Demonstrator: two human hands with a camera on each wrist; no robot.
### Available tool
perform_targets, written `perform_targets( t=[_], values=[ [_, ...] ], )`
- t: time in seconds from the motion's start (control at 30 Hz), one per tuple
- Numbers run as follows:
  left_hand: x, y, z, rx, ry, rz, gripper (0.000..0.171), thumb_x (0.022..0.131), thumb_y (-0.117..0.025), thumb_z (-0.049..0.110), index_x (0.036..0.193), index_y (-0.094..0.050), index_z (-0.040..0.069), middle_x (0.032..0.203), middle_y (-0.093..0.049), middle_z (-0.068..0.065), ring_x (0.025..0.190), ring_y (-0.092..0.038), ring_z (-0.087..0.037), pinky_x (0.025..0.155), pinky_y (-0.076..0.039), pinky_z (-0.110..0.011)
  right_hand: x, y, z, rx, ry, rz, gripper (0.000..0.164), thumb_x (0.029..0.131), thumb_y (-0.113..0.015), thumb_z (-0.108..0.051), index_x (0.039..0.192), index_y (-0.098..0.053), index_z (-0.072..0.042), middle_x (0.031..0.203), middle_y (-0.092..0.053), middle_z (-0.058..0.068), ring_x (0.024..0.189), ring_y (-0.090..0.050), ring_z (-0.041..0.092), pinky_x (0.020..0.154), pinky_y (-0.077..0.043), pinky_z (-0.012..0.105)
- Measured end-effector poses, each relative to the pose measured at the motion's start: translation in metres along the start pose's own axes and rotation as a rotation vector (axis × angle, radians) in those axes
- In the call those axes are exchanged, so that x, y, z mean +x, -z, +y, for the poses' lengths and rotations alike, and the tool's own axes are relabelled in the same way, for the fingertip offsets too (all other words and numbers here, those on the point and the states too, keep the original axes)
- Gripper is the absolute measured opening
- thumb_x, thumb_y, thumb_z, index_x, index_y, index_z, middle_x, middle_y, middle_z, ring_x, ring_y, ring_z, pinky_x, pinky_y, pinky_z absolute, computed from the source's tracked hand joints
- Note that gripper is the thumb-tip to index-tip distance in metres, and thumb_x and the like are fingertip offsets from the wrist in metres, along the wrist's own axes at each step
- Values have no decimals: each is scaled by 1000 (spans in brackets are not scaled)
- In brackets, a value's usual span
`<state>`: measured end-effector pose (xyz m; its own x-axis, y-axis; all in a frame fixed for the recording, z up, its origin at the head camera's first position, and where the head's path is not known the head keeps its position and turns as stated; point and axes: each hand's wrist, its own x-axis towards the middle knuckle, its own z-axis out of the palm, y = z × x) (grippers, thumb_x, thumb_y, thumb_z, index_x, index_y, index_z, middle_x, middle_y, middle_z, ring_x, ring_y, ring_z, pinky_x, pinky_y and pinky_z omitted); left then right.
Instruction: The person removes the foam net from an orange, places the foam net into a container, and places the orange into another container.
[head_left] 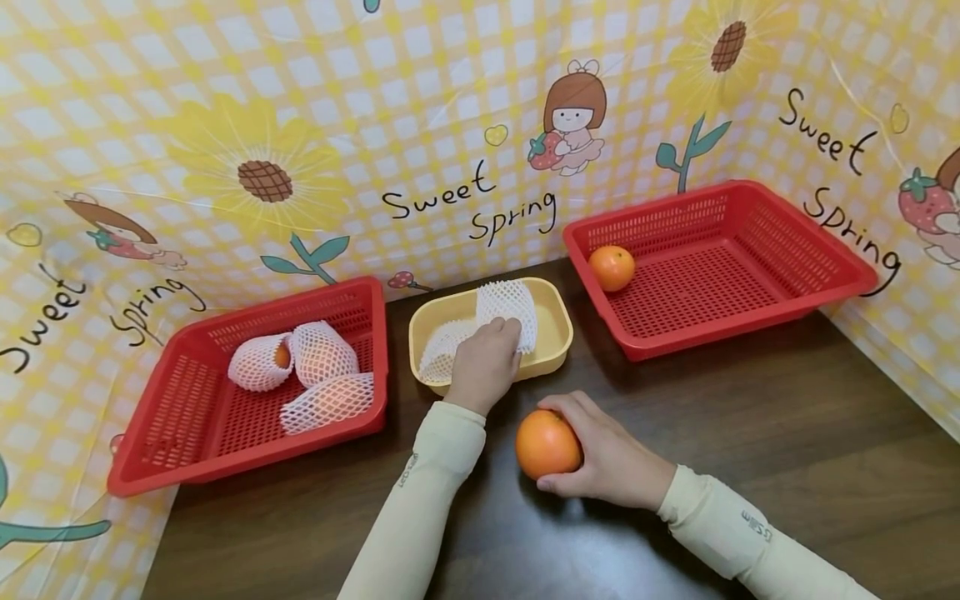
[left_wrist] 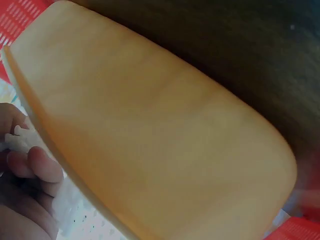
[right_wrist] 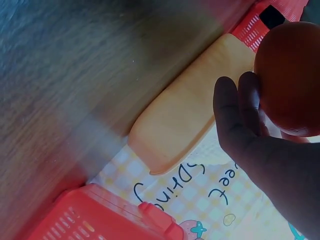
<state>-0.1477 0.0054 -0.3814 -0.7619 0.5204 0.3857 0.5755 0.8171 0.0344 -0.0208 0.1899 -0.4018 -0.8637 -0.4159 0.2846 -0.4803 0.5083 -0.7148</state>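
My left hand (head_left: 485, 364) is over the yellow tub (head_left: 557, 354) and pinches a white foam net sleeve (head_left: 507, 302). In the left wrist view its curled fingers (left_wrist: 45, 165) are partly hidden behind the tub's wall. A second foam net (head_left: 447, 343) lies in the tub's left part. My right hand (head_left: 615, 457) grips a bare orange (head_left: 547, 444) just in front of the tub, thumb on the near side and fingers on the far side. The right wrist view shows that orange (right_wrist: 290, 80) dark, against the hand.
A red basket (head_left: 247, 462) on the left holds several net-wrapped oranges (head_left: 324, 354). Another red basket (head_left: 720, 329), at the back right, holds one bare orange (head_left: 611, 268). Behind them stands a yellow checked cloth (head_left: 420, 100). Everything rests on a dark wooden table (head_left: 817, 450).
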Motion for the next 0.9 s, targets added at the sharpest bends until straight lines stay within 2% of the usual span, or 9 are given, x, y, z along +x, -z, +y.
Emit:
perform_targets(
  t=[0.17, 0.33, 0.53, 0.67, 0.77, 0.9],
  values=[
    [2, -2, 0, -2, 20, -26, 24, 86, -78, 11, 85, -55, 9, 78, -55, -6, 69, -60, -26, 54, -51, -40, 1, 0, -1, -2, -9, -3, 76, 71, -91, -38, 134, -53, -19, 121, -51, -6, 102, -56, 9, 88, -51, 37],
    [4, -5, -1, -29, 53, -80, 30, 89, -77, 17, 78, -49, 12, 72, -50, -2, 66, -58, -22, 51, -48, -38, 1, 1, -1, 2, -14, -2, 76, 71, -91, -38, 134, -53, -18, 121, -51, -6, 102, -56, 10, 87, -51, 37],
    [4, -9, -7, -127, 102, -97, 40, 91, -75, 42, 76, -48, 16, 68, -47, 2, 58, -48, -15, 49, -41, -32, 1, 0, -1, -9, -8, 4, 77, 70, -91, -38, 133, -53, -17, 119, -51, -6, 101, -56, 9, 87, -51, 37],
    [2, -8, -8, -188, 101, -123, 45, 90, -70, 54, 77, -51, 16, 68, -48, 2, 57, -47, -14, 50, -40, -31, 2, -1, -2, -14, -6, 4, 77, 70, -91, -37, 134, -53, -16, 118, -51, -7, 100, -56, 9, 86, -51, 37],
    [2, -6, -8, -213, 93, -132, 42, 94, -66, 53, 77, -53, 16, 70, -50, 3, 58, -48, -13, 51, -42, -31, 2, -1, -3, -18, -2, 2, 77, 70, -91, -38, 134, -53, -17, 119, -51, -7, 100, -56, 9, 87, -51, 37],
    [1, -3, -5, -254, 85, -128, 35, 99, -63, 43, 78, -52, 18, 72, -49, 4, 61, -48, -12, 53, -42, -30, 3, -1, -4, -19, 4, 1, 77, 70, -91, -38, 134, -53, -17, 120, -51, -6, 101, -56, 9, 87, -51, 37]
  ],
)
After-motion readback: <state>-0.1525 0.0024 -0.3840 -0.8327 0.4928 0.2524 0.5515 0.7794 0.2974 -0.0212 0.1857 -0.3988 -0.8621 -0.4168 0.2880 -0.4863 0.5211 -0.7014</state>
